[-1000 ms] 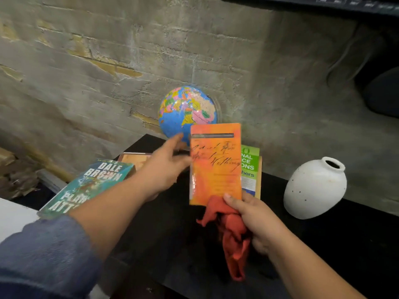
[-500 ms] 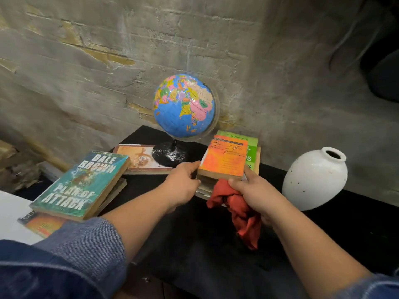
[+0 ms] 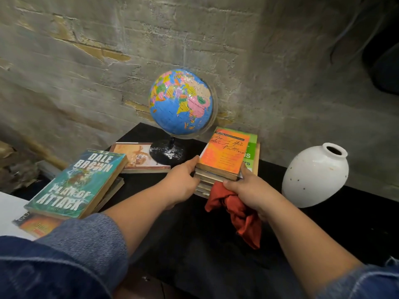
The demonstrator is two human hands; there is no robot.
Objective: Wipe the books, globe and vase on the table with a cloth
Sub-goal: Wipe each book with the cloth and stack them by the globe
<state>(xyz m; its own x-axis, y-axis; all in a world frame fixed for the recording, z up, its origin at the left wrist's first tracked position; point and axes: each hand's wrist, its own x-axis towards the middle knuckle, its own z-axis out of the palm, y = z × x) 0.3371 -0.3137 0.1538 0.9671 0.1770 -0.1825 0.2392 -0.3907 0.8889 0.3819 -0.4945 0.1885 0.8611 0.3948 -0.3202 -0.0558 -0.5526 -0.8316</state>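
An orange book (image 3: 222, 154) lies on top of a small stack, over a green book (image 3: 251, 147), on the black table (image 3: 216, 255). My left hand (image 3: 179, 182) grips the stack's near left edge, thumb at the orange book's corner. My right hand (image 3: 248, 186) holds a bunched red cloth (image 3: 239, 210) and touches the orange book's near right corner. The blue globe (image 3: 181, 102) stands on its black base behind the stack. A white vase (image 3: 313, 178) sits to the right, apart from my hands.
A teal paperback (image 3: 79, 182) tops another pile at the table's left edge. A flat book (image 3: 133, 156) lies beside the globe's base. A rough brick wall (image 3: 86, 72) closes the back. A white surface (image 3: 8, 208) lies at lower left.
The orange book, held upright in front of the globe a second ago, was lowered flat onto the stack. Both hands followed it down and stay at its near corners.
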